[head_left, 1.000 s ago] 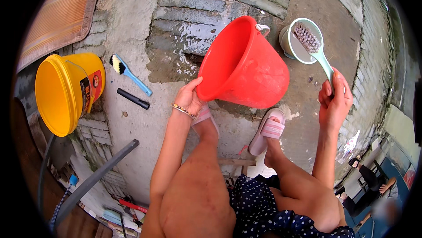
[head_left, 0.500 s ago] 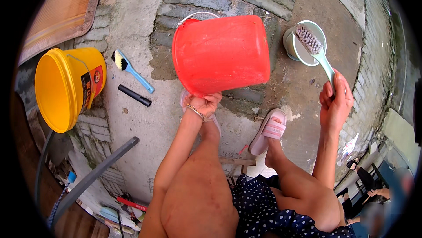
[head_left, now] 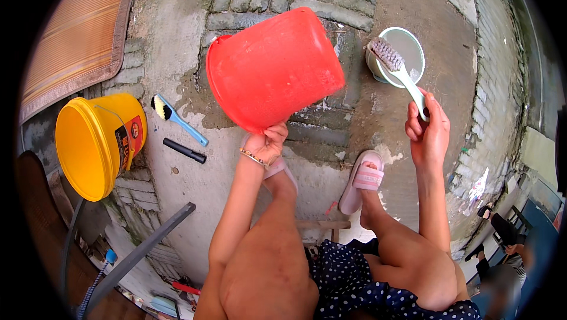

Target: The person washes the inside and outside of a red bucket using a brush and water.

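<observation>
My left hand (head_left: 267, 144) is closed on the rim of a red plastic bucket (head_left: 274, 69), which lies tipped on its side with its mouth toward the left and its base up to the right. Its inside is hidden from me. Over on the right, my right hand (head_left: 429, 126) grips the pale green handle of a scrub brush (head_left: 388, 54). The greyish bristles face up, above the near left rim of a small pale pail (head_left: 420, 49). The pail appears to hold some water.
On the left lies a yellow bucket (head_left: 85, 149) on its side. Between it and the red bucket are a blue-handled brush (head_left: 183, 125) and a short black tube (head_left: 184, 150) on the concrete. A woven mat (head_left: 82, 30) hangs at upper left; people (head_left: 508, 255) sit at lower right.
The red bucket has turned, its base swinging upward and its mouth shifting left; its white handle is out of sight now. My right hand and the brush have moved slightly left.
</observation>
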### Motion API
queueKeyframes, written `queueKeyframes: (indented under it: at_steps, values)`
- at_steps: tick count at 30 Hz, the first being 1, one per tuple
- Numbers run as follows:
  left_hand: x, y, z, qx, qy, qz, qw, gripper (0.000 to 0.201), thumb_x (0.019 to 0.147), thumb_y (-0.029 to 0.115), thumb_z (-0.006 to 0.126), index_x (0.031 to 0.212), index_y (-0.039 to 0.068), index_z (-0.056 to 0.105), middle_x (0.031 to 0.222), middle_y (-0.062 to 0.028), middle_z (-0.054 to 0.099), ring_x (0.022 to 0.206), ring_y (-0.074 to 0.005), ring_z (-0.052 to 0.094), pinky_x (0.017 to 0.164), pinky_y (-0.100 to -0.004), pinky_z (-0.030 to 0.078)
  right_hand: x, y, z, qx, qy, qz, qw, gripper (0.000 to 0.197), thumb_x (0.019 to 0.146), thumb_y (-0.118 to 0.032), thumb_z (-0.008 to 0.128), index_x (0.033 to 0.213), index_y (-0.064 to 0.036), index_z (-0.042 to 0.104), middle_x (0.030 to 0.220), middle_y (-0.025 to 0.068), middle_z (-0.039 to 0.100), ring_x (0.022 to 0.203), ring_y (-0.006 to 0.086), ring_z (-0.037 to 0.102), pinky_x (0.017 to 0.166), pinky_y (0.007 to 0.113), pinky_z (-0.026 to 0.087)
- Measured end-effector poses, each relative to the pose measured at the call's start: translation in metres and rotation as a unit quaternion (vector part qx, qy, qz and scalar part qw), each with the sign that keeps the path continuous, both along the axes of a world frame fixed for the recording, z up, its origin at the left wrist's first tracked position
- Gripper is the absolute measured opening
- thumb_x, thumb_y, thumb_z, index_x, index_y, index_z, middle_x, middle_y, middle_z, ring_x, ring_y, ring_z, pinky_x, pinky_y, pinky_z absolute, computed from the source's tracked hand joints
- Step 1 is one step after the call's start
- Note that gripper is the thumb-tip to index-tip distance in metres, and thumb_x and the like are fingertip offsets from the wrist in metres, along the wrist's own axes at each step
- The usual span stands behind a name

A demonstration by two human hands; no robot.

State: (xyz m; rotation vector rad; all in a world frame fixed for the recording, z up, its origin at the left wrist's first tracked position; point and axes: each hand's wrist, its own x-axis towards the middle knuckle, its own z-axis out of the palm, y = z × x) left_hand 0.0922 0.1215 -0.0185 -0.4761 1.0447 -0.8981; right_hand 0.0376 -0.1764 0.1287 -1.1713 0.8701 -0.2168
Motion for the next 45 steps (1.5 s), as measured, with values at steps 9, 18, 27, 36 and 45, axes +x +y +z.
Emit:
queueKeyframes:
  at_steps: [9, 18, 27, 36, 45]
  values:
    - [0.06, -0.025, 0.013, 0.221, -0.099, -0.057, 0.969, 0.034, 0.092, 0.008, 0.048, 0.114, -0.017, 0.041, 0.082, -0.0138, 0.056, 0.073, -0.0201, 0.06, 0.062, -0.0262, 0.059, 0.009, 0.023, -0.011, 0.044, -0.06, 0.094, 0.993, 0.034, 0.091, -0.009, 0.044, 0.123, -0.0005, 0.052, 0.079, 0.0017, 0.052, 0.056, 0.004, 0.039, 0.046, 0.019, 0.032]
    - [0.065, -0.051, 0.033, 0.39, -0.29, -0.228, 0.844, 0.041, 0.091, 0.025, 0.055, 0.108, -0.012, 0.05, 0.082, -0.0126, 0.06, 0.072, -0.0173, 0.063, 0.066, -0.0255, 0.058, 0.009, 0.05, -0.061, -0.163, -0.103, 0.233, 0.953, 0.042, 0.08, -0.002, 0.05, 0.122, -0.0024, 0.052, 0.087, 0.0104, 0.053, 0.072, 0.0173, 0.052, 0.066, 0.029, 0.043]
    - [0.072, -0.06, 0.087, 0.706, -0.621, -0.254, 0.227, 0.025, 0.079, 0.018, 0.072, 0.095, 0.003, 0.058, 0.077, 0.0013, 0.056, 0.058, -0.0033, 0.048, 0.045, -0.0184, 0.038, 0.01, 0.022, -0.063, -0.212, -0.018, 0.225, 0.951, 0.037, 0.081, -0.006, 0.045, 0.117, -0.0068, 0.053, 0.065, 0.0021, 0.046, 0.058, 0.0084, 0.043, 0.053, 0.026, 0.036]
    - [0.108, -0.08, 0.079, 0.696, -0.665, -0.21, 0.171, 0.017, 0.084, 0.018, 0.067, 0.084, 0.004, 0.059, 0.061, 0.0043, 0.053, 0.046, -0.002, 0.04, 0.04, -0.018, 0.031, -0.015, -0.063, -0.083, -0.448, 0.12, 0.054, 0.884, 0.025, 0.091, -0.021, 0.05, 0.109, -0.0043, 0.054, 0.074, 0.0181, 0.061, 0.067, 0.0287, 0.06, 0.063, 0.038, 0.045]
    - [0.1, -0.101, 0.09, 0.636, -0.659, -0.215, 0.338, 0.016, 0.082, 0.013, 0.068, 0.084, 0.0, 0.058, 0.062, 0.0, 0.057, 0.048, -0.0048, 0.049, 0.041, -0.019, 0.04, 0.001, -0.03, -0.086, -0.285, 0.001, 0.095, 0.954, 0.031, 0.091, -0.014, 0.05, 0.117, 0.002, 0.053, 0.089, 0.0146, 0.062, 0.073, 0.0191, 0.057, 0.067, 0.03, 0.044]
